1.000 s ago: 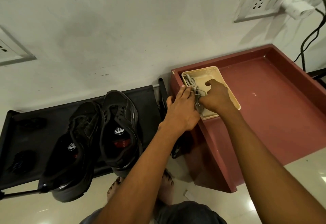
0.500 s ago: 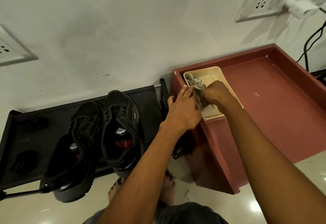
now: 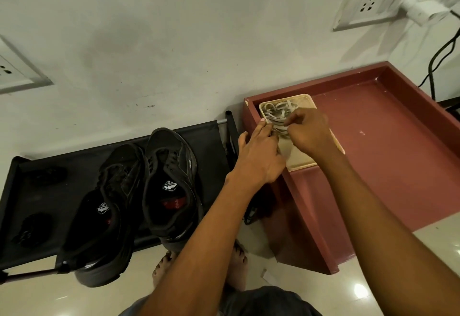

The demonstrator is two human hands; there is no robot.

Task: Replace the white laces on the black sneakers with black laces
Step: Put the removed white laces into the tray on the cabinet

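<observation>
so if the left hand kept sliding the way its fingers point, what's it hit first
Probably the white laces piled in the beige tray; the left hand already has its fingertips at them. Beyond lies the tray's far rim, then the wall, though depth is unclear.

Black sneakers [image 3: 139, 198]: two, side by side on the rack
Shoe rack [image 3: 32, 196]: one
Hands: two, left hand [image 3: 258, 156] and right hand [image 3: 308, 131]
Tray [image 3: 298, 159]: one
White laces [image 3: 276, 114]: one bunch, cannot count them
Red box [image 3: 388, 146]: one
Wall sockets: two
Bare feet: two
</observation>
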